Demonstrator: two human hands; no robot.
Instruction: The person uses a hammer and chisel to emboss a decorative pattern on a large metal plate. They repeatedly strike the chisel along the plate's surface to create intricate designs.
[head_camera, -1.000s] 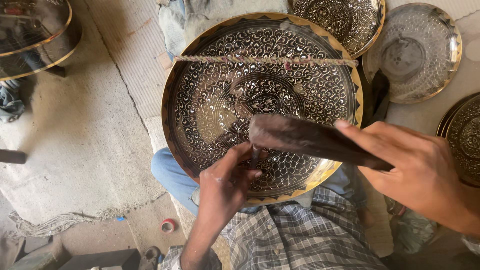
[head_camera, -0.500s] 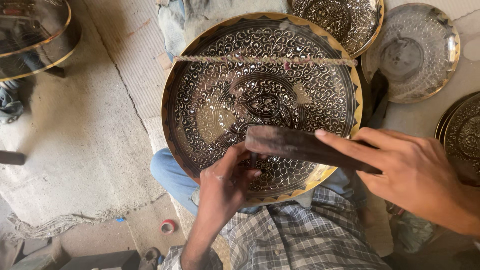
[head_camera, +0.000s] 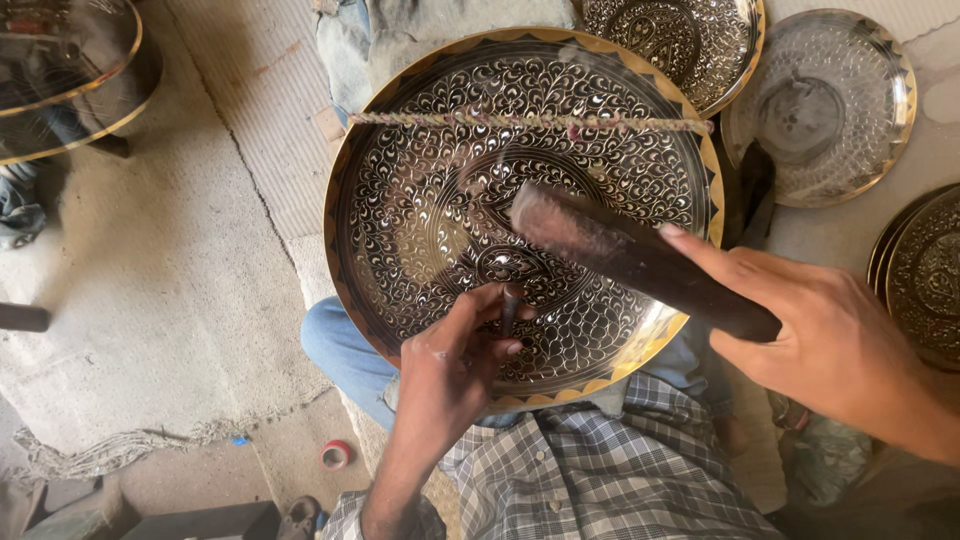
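- The left hand (head_camera: 450, 375) is pinching a small dark chisel (head_camera: 510, 308) between thumb and fingertips, closed around its shank, and is keeping the tip on the patterned face of the large engraved tray (head_camera: 420, 200).
- The right hand (head_camera: 830, 340) is wrapping closed around the near end of a dark wooden mallet (head_camera: 625, 255), whose blurred head is hanging just above and beyond the chisel.
- The tray is resting tilted across the person's lap, directly under and ahead of both hands, with a twisted cord (head_camera: 520, 121) crossing its far part.
- The tray is looking like stiff, thin sheet metal: wide, probably fairly heavy, and likely slippery on its polished face, so the plain gold rim seems the surest place to take hold.
- The chisel is appearing rigid and slim, apt to skid on the metal; gripping low near the tip seems to give control.
- The mallet is seeming solid and weighty, best held at the handle end.
- More engraved plates (head_camera: 820, 100) are lying beyond the right hand, and a small red tape roll (head_camera: 336, 454) is sitting on the floor left of the left forearm.
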